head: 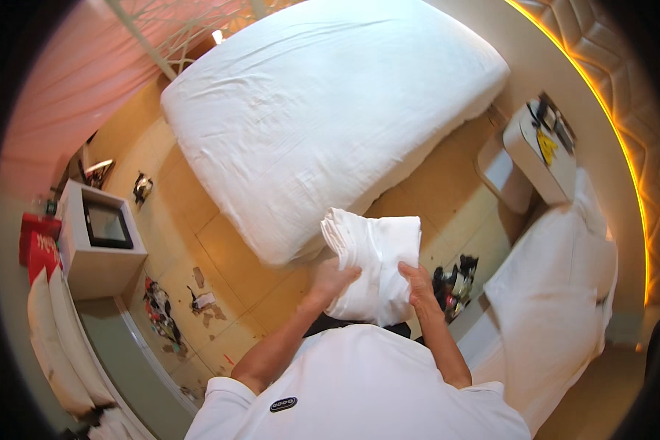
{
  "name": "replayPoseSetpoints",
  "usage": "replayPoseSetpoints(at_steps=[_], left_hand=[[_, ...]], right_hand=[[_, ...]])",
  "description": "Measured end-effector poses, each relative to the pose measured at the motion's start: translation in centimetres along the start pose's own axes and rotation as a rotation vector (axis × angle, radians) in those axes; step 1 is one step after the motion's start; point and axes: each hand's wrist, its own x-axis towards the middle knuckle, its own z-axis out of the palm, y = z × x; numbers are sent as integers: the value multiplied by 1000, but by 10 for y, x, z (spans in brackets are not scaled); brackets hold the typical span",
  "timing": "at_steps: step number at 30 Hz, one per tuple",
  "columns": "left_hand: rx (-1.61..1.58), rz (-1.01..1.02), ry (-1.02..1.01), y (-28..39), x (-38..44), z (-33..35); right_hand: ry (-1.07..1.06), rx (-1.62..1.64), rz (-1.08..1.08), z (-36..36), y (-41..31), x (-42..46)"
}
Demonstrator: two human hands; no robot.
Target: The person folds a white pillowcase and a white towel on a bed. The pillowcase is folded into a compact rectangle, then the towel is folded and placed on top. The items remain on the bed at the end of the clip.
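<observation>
A folded white cloth (382,247), probably a bed sheet, is held up in front of my body by both hands. My left hand (334,280) grips its left side, thumb on top, where several layered folds show. On the right side, my right hand (416,280) pinches the cloth with the thumb over its face. The fingers of both hands are mostly hidden beneath the bundle. Just beyond it stands a bed (330,121) covered with a white, slightly wrinkled sheet, its near corner close to the cloth.
Litter lies on the tiled floor at left (162,313) and beside my right arm (455,283). A white cabinet (107,258) stands left. To the right are a small white table (547,157) bearing objects and a seat draped in white cloth (550,280). A pink curtain (60,110) hangs far left.
</observation>
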Motion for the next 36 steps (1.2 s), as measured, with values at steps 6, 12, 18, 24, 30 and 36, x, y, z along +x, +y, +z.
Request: replayPoseSetpoints(at_steps=[6, 12, 18, 24, 30, 36], left_hand=[[-155, 116, 260, 18, 56, 10], [-404, 177, 445, 61, 75, 28], [-516, 301, 475, 125, 110, 10], [-484, 349, 548, 138, 182, -21], [25, 19, 893, 43, 265, -54], [-61, -82, 867, 24, 293, -48]], right_hand=[[-299, -201, -35, 37, -90, 88], [-504, -432, -126, 82, -155, 150], [-663, -426, -188, 167, -235, 171], [-678, -507, -339, 208, -269, 250], [-329, -1074, -334, 184, -231, 326], [-404, -906, 141, 151, -208, 338]])
